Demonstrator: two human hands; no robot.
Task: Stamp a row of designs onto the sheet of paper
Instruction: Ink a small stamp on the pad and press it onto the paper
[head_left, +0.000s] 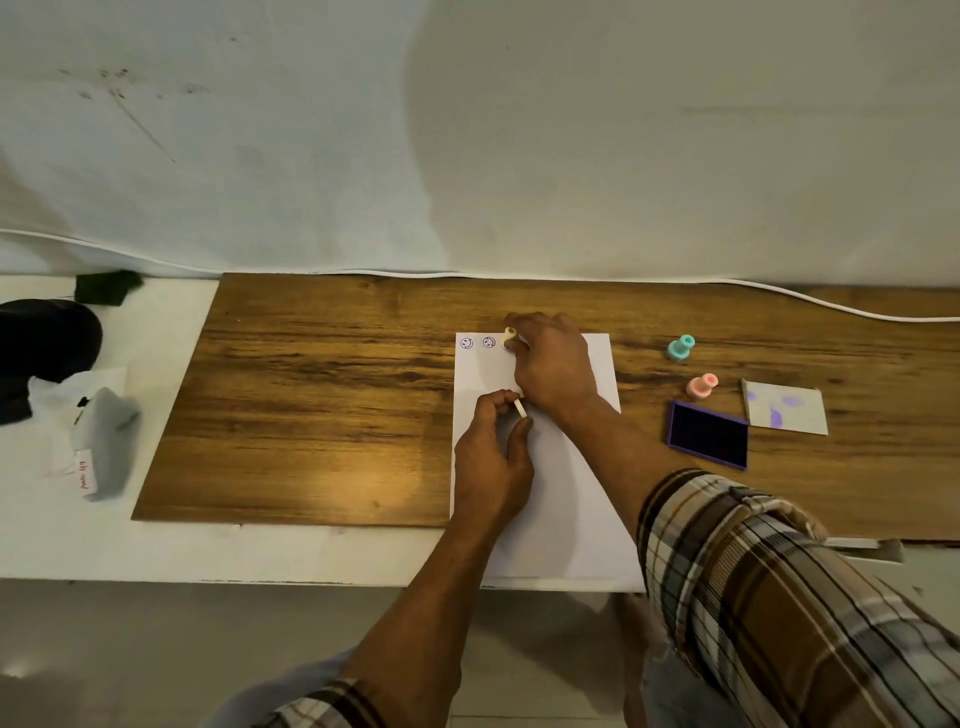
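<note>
A white sheet of paper (566, 493) lies on the wooden board (311, 395). Two purple smiley prints (478, 342) sit in its top left corner. My right hand (553, 364) holds a cream stamp (509, 335) against the paper just right of those prints. My left hand (491, 457) rests on the sheet lower down and pinches a small white cap (520, 408) between its fingers. The open purple ink pad (709, 435) lies right of the paper.
A teal stamp (681, 347) and a pink stamp (702, 385) stand right of the sheet. The ink pad's lid (787, 408), smeared purple, lies beyond them. A white cable (831, 306) runs along the wall. Dark objects and a plastic bag (98, 441) sit at far left.
</note>
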